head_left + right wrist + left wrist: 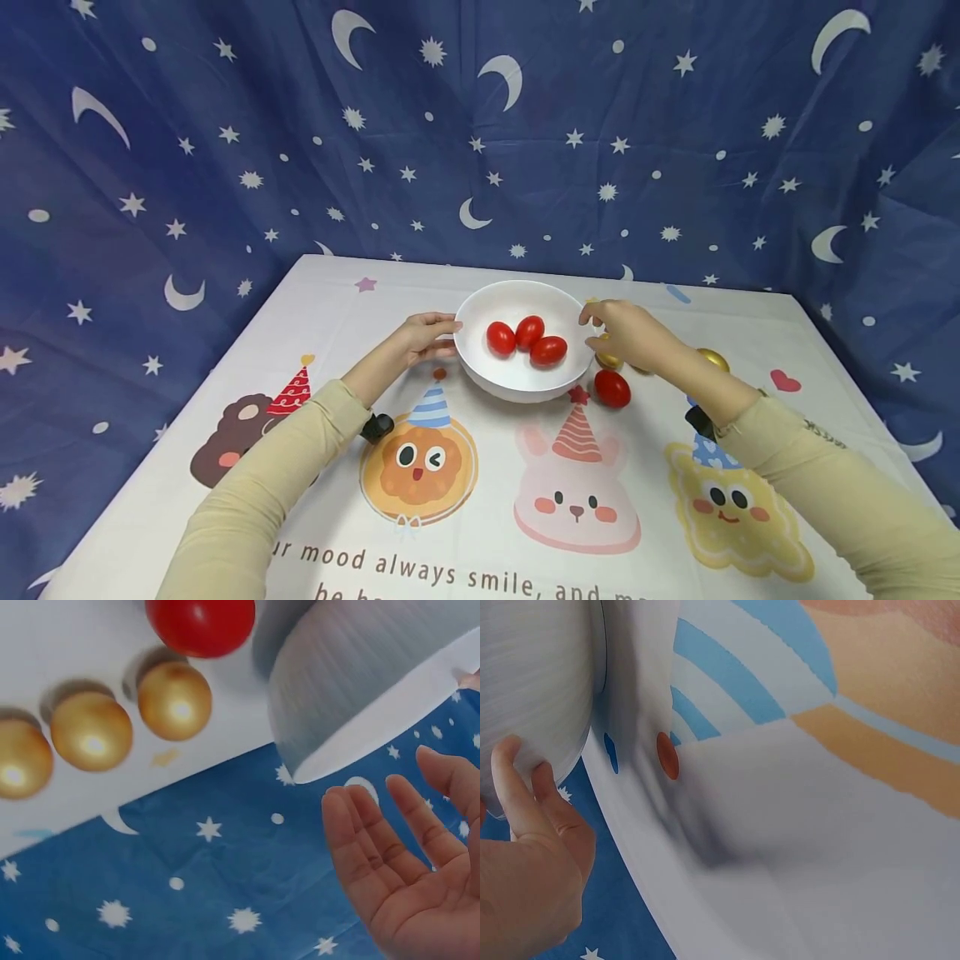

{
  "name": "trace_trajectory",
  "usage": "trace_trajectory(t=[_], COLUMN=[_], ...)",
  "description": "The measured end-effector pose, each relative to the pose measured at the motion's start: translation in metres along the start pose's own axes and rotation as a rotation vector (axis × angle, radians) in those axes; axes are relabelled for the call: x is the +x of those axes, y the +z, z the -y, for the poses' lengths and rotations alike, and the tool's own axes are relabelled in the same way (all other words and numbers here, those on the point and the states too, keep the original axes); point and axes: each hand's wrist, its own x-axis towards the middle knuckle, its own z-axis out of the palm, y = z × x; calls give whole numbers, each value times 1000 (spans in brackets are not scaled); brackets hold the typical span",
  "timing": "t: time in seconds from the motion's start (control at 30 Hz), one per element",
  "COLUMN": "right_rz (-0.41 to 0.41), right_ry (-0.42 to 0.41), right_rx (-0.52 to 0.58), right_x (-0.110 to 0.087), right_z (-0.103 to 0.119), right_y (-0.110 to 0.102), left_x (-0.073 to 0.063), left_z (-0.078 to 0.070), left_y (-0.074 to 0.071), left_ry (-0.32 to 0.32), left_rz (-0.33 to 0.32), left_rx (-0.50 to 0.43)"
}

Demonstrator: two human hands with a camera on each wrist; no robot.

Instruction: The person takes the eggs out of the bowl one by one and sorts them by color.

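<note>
A white bowl (pixel 506 385) holds three red eggs (pixel 529 332), smooth and shiny. My left hand (pixel 422 337) grips the bowl's left side, thumb at the rim and fingers against the outer wall; the left wrist view shows the fingertips on that wall (pixel 536 697). At the opposite side, my right hand (pixel 633 333) is beside the rim. Its fingers are spread and loosely bent, apart from the bowl and holding nothing in the right wrist view. Another red egg (pixel 612 389) lies on the table, just right of the bowl.
Several gold eggs (pixel 91 731) lie in a row to the right of the bowl, partly hidden by my right arm in the head view. The table (pixel 465 542) has a printed cartoon cloth. Behind its far edge hangs a blue star-patterned curtain (pixel 420 183).
</note>
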Motion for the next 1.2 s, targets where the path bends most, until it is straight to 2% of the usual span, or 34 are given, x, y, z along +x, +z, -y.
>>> trace_trajectory(t=[0.27,0.47,0.63,0.93,1.2], right_rz=[88,156,228,399,464], right_ry=[-83,-131,-183,-146,-184], right_rx=[-119,-137,-167,-150,-101], right_x=[21,36,47,69,84], right_z=[15,25,28,30,27], right_y=[-5,-8,-10,-5,-2], left_x=[0,-1,-1,-1,-1], left_z=[0,-2,-2,2,1], left_y=[0,-1,-1,0,0], left_ry=[-7,3,-14,-15,-10], left_rz=[-12,-10,-8,-8,-19], left_rx=[14,4,3,-1,4])
